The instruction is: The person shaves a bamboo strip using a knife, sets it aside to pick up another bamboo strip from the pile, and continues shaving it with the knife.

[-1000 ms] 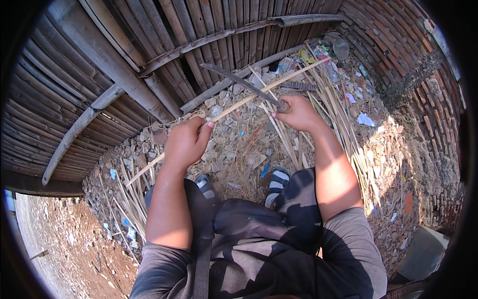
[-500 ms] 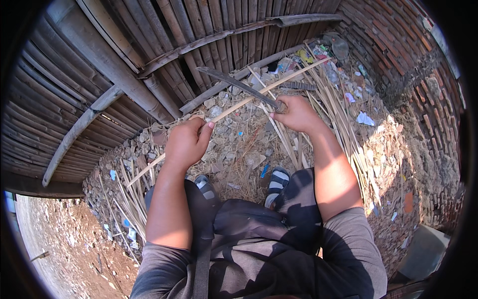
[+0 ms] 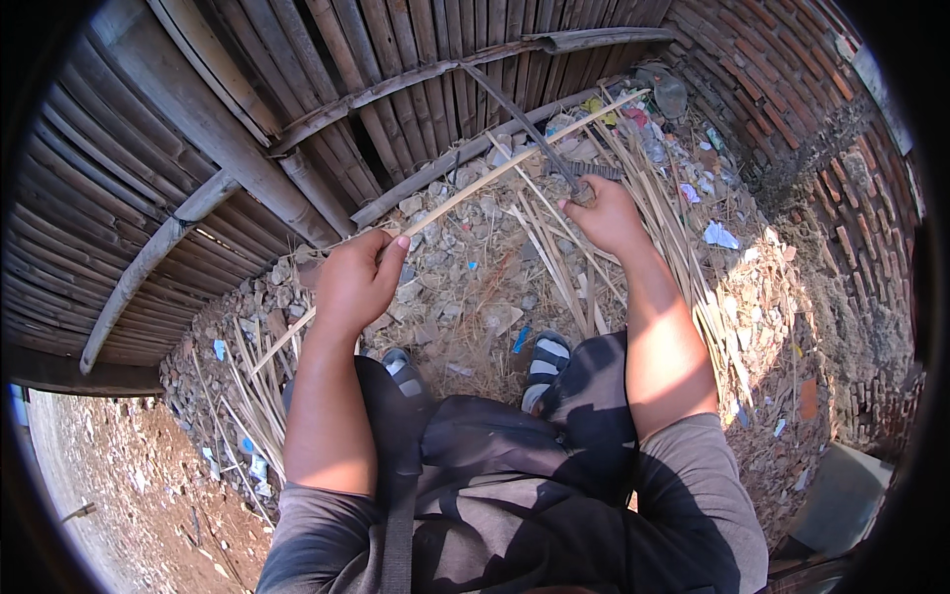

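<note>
My left hand (image 3: pixel 358 279) is closed round a long, thin, pale bamboo strip (image 3: pixel 485 179), thumb on top. The strip slants from beside my left leg up to the far right. My right hand (image 3: pixel 606 216) grips the handle of a machete (image 3: pixel 519 119), its fingers wrapped and the handle mostly hidden. The long dark blade points up and to the left, crossing the strip at its far part. Whether the edge touches the strip I cannot tell. Beneath and beside my right arm lies a pile of similar bamboo strips (image 3: pixel 683 238).
More strips (image 3: pixel 259 401) lie by my left leg. A bamboo wall (image 3: pixel 247 89) rises ahead and to the left, a brick wall (image 3: pixel 792 89) on the right. Rubble and litter (image 3: pixel 475 287) cover the ground round my sandals (image 3: pixel 547 366). A pale grey block-like object (image 3: pixel 841 500) stands at the lower right.
The machete has swung more upright and slid farther out along the strip, with my right hand shifting right. The strip's far end has risen slightly, and my left hand has moved a little left.
</note>
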Tool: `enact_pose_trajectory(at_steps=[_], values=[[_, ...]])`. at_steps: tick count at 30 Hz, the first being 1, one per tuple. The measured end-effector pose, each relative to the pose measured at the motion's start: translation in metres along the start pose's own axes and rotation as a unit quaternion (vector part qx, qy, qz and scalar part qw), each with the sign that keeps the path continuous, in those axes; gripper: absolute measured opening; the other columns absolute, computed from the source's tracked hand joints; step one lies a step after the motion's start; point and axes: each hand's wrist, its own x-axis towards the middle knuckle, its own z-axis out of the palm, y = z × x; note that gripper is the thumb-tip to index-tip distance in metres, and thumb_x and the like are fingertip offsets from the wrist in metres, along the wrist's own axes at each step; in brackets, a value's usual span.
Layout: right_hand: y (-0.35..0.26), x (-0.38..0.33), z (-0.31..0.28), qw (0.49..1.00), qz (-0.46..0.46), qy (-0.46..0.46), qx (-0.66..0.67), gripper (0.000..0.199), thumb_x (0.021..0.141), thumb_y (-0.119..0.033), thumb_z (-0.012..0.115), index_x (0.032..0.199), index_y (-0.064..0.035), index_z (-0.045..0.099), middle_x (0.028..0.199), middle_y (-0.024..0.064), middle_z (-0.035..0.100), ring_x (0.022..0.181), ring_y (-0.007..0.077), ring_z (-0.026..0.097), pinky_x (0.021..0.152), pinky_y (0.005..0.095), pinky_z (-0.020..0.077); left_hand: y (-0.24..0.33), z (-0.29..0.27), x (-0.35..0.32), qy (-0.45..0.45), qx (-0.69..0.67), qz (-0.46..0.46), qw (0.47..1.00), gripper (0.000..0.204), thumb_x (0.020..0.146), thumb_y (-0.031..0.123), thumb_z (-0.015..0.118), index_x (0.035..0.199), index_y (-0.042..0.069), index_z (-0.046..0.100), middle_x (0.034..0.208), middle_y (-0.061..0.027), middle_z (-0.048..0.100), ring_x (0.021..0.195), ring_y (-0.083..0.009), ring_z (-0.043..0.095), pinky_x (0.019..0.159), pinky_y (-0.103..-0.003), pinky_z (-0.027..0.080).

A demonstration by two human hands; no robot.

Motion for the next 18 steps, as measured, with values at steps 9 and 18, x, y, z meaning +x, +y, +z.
enact_pose_trajectory(at_steps=[9,18], values=[[-0.017,0.0,0.027,0.984,-0.156,-0.065,-0.057,0.044,0.084,-0.035,0.081,0.117,-0.0071,0.072,0.099,0.0237,0.073,0.097,0.0433,0.07,0.086,0.048,0.0552,-0.005,0.001,-0.003,-0.004,-0.014,-0.005,1.0,0.037,0.099,0.038,0.066,0.093,0.002,0.072,0.072,-0.0208,0.066,0.069,-0.0401,0.067,0.066,-0.047,0.052],[0.017,0.008,0.004,0.997,0.034,-0.014,0.064,0.051,0.082,-0.032,0.082,0.121,-0.0013,0.071,0.104,0.0234,0.075,0.103,0.0384,0.072,0.091,0.0442,0.0546,0.001,0.002,-0.002,0.003,0.015,0.018,1.0,0.037,0.099,0.038,0.065,0.092,0.002,0.072,0.072,-0.0214,0.066,0.071,-0.0421,0.067,0.068,-0.048,0.052]])
